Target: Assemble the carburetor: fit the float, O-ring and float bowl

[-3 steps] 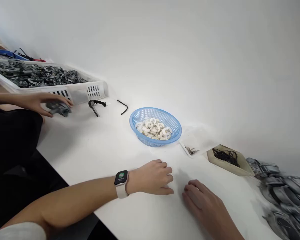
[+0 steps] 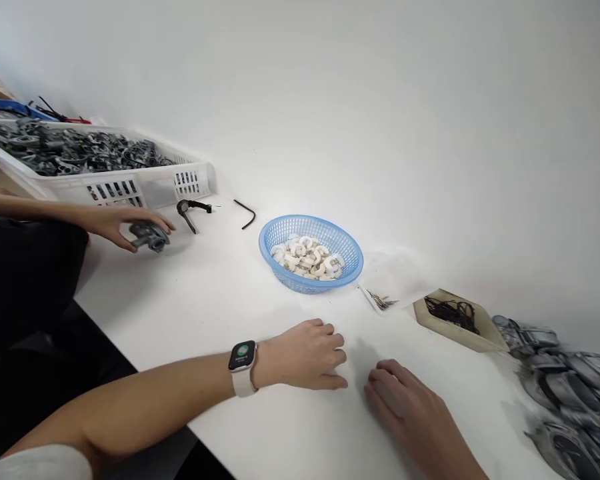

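My left hand, with a pale-strapped watch on its wrist, rests knuckles-up on the white table, fingers curled under. My right hand lies just to its right, fingers bent down onto the table. Nothing shows in either hand. A blue mesh basket of white curved pieces stands just beyond them. At the left, a co-worker's hand holds a grey metal part on the table.
A white crate of grey metal parts stands far left. A black lever part and a bent black rod lie beside it. Small pins, a beige tray of black wires and a heap of grey parts lie to the right.
The co-worker's hand has slid the grey metal part to the right along the table. My own hands have not moved.
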A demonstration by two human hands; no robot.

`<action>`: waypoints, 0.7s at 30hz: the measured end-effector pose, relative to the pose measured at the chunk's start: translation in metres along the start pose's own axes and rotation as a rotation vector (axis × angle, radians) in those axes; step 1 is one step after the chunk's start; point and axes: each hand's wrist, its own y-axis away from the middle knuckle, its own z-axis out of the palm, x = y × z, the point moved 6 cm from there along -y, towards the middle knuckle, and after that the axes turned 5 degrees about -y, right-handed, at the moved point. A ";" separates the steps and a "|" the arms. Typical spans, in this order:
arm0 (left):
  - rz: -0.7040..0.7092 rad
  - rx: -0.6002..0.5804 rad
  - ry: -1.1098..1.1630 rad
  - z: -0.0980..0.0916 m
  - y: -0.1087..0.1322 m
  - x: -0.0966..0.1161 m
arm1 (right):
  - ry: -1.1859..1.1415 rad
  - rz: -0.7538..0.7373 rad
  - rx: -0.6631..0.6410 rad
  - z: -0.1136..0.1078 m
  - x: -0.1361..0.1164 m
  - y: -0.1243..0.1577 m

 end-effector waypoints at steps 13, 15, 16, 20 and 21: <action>-0.020 -0.006 0.086 -0.006 0.000 -0.007 | 0.012 -0.012 -0.018 -0.007 -0.006 -0.003; -0.055 0.002 0.157 -0.019 0.000 -0.010 | -0.002 -0.004 0.001 -0.007 -0.006 -0.003; -0.080 0.006 0.194 -0.028 0.002 -0.012 | -0.011 0.000 0.010 -0.008 -0.006 -0.003; -0.335 -0.154 0.280 -0.068 0.027 -0.055 | -0.031 0.002 -0.007 -0.008 -0.006 -0.003; -0.505 -0.266 0.259 -0.076 0.042 -0.079 | -0.034 0.001 -0.021 -0.007 -0.005 -0.003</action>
